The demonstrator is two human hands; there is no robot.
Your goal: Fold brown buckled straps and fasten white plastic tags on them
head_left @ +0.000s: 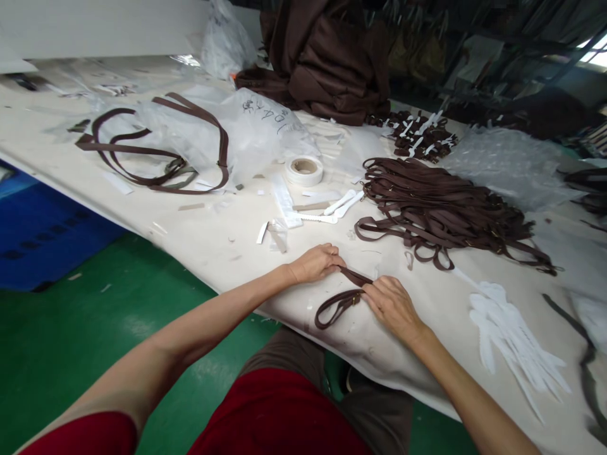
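Apparently being straightened, a narrow, flat dark-brown strap [356,276] is pinched by the left hand [317,262] and right hand [391,304] (fingertips partly hidden), on the near side of the round white tape roll [304,171]. Next, an even, untwisted grip seems called for. Right of the roll, long brown straps [436,199] are heaped.

A glossy green floor [61,360] spreads across the near left, beneath a long cream-covered surface [203,230]. A blue box-like object with dark slots [52,234] stands left. A plain white panel [95,28] rises far left; bright window panes [598,58] light the dim far right.
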